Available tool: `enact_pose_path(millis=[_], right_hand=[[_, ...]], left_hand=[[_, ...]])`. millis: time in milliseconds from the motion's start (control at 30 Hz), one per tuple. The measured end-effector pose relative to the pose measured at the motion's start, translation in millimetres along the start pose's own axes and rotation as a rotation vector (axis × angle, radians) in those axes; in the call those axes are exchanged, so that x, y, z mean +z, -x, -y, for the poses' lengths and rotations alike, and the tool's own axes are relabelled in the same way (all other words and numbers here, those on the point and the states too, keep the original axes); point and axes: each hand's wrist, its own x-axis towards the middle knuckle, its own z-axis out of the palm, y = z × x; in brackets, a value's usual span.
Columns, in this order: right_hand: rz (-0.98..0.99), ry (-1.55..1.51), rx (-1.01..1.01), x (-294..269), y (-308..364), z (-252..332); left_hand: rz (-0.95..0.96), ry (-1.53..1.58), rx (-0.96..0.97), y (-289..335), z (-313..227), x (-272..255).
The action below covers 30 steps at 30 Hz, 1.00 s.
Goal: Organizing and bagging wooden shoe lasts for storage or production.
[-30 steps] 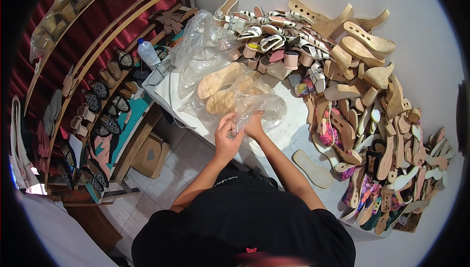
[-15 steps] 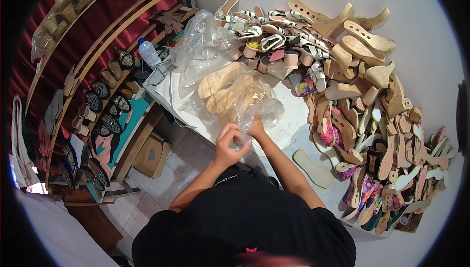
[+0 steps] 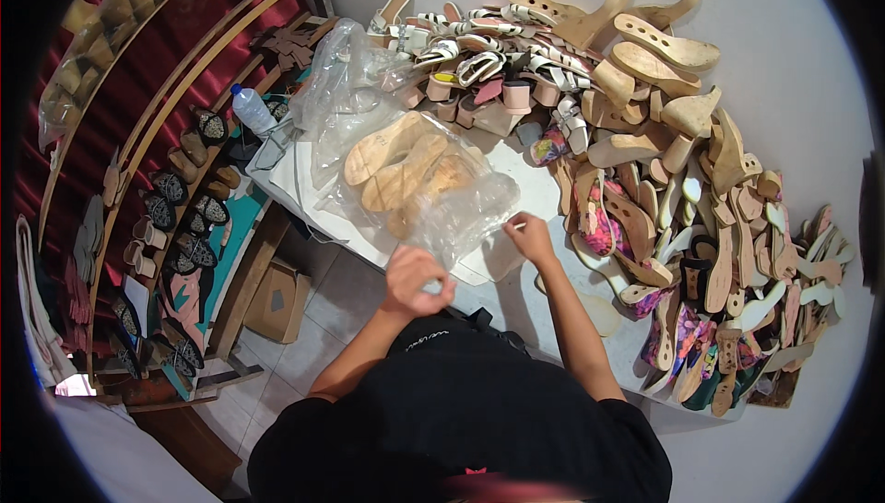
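Note:
A clear plastic bag (image 3: 461, 217) lies on the white table with several pale wooden shoe soles (image 3: 383, 148) inside it. My left hand (image 3: 415, 282) is at the table's near edge, just below the bag. Its fingers curl round into a ring; slight blur hides what they hold, if anything. To the right of the bag, my right hand (image 3: 532, 237) is raised with thumb and fingers pinched together beside the bag's loose edge. Whether a bit of the plastic is caught in that pinch cannot be made out.
White strapped sandals (image 3: 479, 65) are heaped at the back. Wooden soles and heeled forms (image 3: 664, 70) pile up along the right side. A pale flat sole (image 3: 595, 314) lies near my right forearm. At left stand a water bottle (image 3: 252, 110), shoe racks (image 3: 175, 180) and a cardboard box (image 3: 277, 300).
My right hand has come away from the bag's opening toward the right. My left hand has dropped slightly nearer to me. The bag lies flatter, and the whole view has shifted a little.

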Motion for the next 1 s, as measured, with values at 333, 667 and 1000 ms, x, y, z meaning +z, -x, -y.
enact_pose_path(millis=[333, 667, 1000], right_hand=[[-0.416, -0.104, -0.366, -29.9, -31.0, 13.6], [-0.318, -0.359, -0.337, -81.8, -13.0, -15.9], [-0.583, -0.158, -0.355, -98.0, -15.1, -39.8]], left_hand=[[0.094, -0.177, -0.841, -6.1, -3.9, 20.0], [-0.11, 0.2, -0.751, -7.7, -23.8, 13.6], [-0.378, -0.407, -0.573, -5.9, -36.2, 24.3]])
